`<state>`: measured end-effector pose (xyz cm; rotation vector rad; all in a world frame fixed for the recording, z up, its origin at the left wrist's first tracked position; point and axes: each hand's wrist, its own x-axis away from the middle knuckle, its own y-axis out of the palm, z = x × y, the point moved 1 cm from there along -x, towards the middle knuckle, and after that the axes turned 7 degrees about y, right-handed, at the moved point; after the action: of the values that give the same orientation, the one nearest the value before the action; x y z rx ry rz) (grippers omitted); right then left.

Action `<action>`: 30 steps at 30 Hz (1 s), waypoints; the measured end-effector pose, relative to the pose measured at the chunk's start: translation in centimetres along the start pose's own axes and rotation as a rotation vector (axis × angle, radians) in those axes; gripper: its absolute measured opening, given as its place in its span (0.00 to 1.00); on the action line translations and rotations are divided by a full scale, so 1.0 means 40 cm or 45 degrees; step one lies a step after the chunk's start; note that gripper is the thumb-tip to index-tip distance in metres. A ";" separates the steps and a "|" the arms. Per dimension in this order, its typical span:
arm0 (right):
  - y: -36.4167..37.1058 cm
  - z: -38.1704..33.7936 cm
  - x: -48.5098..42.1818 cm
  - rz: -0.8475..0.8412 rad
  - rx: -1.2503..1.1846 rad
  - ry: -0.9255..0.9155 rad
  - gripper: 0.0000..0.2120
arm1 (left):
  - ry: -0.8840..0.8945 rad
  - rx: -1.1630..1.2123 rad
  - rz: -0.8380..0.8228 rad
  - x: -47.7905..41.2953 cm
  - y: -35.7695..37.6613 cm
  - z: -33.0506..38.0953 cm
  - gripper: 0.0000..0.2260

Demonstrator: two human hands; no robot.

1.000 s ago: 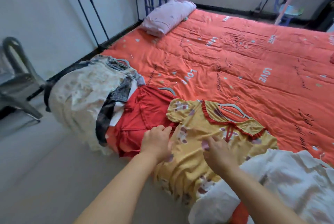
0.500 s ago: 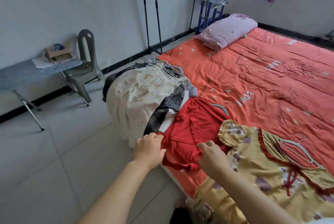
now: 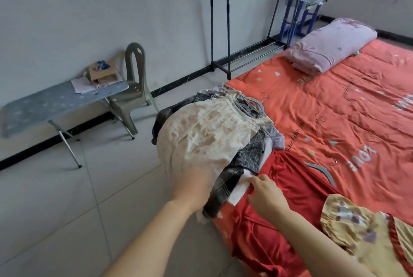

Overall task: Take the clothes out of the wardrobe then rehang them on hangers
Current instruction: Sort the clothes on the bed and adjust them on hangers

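A pile of clothes on hangers lies at the bed's left edge, topped by a cream floral garment point(image 3: 201, 138). Under it show a dark plaid garment point(image 3: 223, 185) and a white garment point(image 3: 240, 192). My left hand point(image 3: 192, 187) lies blurred against the pile's lower end, its fingers hidden behind the plaid cloth. My right hand point(image 3: 266, 192) pinches the edge of the white garment. A red garment point(image 3: 279, 205) on a grey hanger point(image 3: 324, 171) is spread beside the pile. A yellow dress point(image 3: 366, 238) lies at the lower right.
The orange quilt point(image 3: 346, 120) covers the bed, with a pink pillow point(image 3: 330, 46) at its far end. A bare black clothes rack point(image 3: 220, 31) stands by the wall. An ironing board point(image 3: 55, 102) and a plastic chair point(image 3: 131, 89) stand left on the tiled floor.
My view swung left from the yellow dress to the pile. Both hands moved left off the yellow dress, across the red garment, onto the pile's lower end.
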<state>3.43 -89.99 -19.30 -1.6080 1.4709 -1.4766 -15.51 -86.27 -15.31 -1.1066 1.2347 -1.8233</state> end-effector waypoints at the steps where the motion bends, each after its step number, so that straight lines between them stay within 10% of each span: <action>1: -0.005 -0.018 -0.025 -0.006 -0.002 0.007 0.18 | 0.012 -0.003 -0.006 -0.023 -0.009 -0.020 0.19; 30: -0.087 -0.334 -0.763 0.062 -0.175 0.537 0.23 | 0.526 -0.021 -0.257 -0.837 -0.202 -0.480 0.18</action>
<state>-2.18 -57.29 -23.72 -1.3760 1.8602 -1.7977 -19.33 -47.41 -20.74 -0.9161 1.4094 -2.2812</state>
